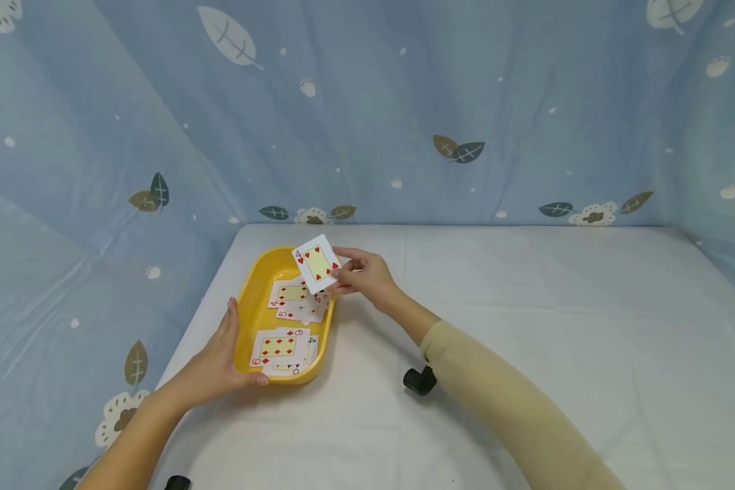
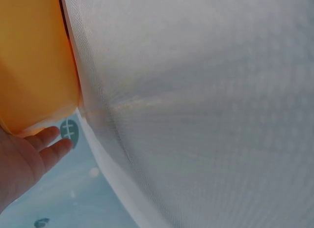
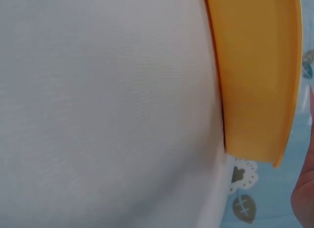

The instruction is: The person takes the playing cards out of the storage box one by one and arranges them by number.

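Note:
A yellow tray (image 1: 247,333) stands on the white-covered table, with playing cards lying in two groups inside. Above its far right rim, my right hand (image 1: 367,275) pinches a four of hearts (image 1: 316,264) between thumb and fingers, tilted face up. Beneath that card lies a far group with a four of diamonds (image 1: 288,293) and a five of diamonds (image 1: 292,314). In the near group, a six of diamonds (image 1: 278,347) partly covers other cards. My left hand (image 1: 217,357) rests against the tray's left side, fingers straight, thumb at the near rim. The right wrist view barely catches my right hand (image 3: 305,188).
A small black object (image 1: 419,381) sits on the table beside my right sleeve (image 1: 496,395). Another black object (image 1: 177,482) shows at the bottom edge. Blue patterned cloth (image 1: 373,102) hangs behind and at the sides of the white tabletop (image 1: 557,327).

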The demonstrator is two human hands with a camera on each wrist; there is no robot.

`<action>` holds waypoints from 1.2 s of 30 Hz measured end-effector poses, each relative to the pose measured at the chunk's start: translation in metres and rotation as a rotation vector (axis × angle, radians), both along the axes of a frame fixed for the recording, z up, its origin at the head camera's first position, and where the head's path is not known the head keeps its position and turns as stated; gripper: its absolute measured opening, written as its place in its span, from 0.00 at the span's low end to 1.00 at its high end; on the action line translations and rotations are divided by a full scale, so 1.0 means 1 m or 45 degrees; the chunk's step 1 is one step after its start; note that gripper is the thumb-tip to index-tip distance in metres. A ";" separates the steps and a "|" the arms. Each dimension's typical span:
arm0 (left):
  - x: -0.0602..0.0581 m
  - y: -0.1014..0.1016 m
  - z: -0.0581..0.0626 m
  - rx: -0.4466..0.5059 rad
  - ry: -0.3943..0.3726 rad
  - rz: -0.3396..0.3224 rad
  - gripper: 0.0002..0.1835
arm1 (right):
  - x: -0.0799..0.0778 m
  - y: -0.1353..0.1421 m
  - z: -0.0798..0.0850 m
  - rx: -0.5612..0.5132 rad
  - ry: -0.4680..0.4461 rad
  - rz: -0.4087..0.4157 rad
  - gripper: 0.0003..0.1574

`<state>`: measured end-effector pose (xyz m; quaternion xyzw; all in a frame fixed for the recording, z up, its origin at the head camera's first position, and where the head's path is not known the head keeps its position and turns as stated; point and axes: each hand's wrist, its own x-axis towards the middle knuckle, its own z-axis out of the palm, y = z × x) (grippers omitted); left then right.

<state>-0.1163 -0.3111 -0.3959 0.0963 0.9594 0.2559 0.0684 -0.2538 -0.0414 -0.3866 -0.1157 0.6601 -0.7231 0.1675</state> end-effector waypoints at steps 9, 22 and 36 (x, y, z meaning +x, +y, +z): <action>0.002 0.000 0.001 0.012 0.004 0.003 0.77 | 0.013 0.013 0.006 -0.056 -0.061 -0.247 0.31; 0.002 0.001 -0.002 -0.131 0.071 -0.003 0.74 | 0.020 0.047 0.004 -0.120 -0.145 -0.399 0.31; 0.004 0.002 -0.002 -0.440 0.243 -0.120 0.68 | 0.015 0.074 -0.006 -0.125 -0.369 -0.580 0.33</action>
